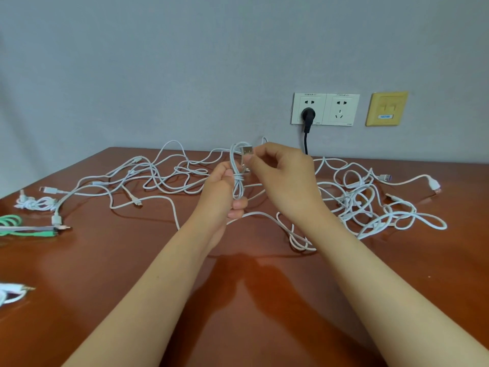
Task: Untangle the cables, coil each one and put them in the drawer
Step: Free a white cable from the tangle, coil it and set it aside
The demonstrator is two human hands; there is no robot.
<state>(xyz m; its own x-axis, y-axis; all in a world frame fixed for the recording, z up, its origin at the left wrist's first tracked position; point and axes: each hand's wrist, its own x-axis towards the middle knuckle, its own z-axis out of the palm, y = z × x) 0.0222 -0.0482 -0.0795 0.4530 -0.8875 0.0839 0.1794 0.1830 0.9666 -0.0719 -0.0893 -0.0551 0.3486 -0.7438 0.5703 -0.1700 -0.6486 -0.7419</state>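
A green cable (pixel 12 221) is lying at the surface's (pixel 127 260) left edge, loose white cables (pixel 158 178) spreading beside it. The left hand (pixel 223 190) is gripping a coil (pixel 237 187) above them; the right hand (pixel 287 178) is pinching its plug (pixel 247 150). More tangled cables (pixel 370 207) are lying rightward.

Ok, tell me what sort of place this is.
Probably an office or study room: a reddish wooden desk against a plain grey wall, with power sockets and what looks like a yellowed network port plate just above it.
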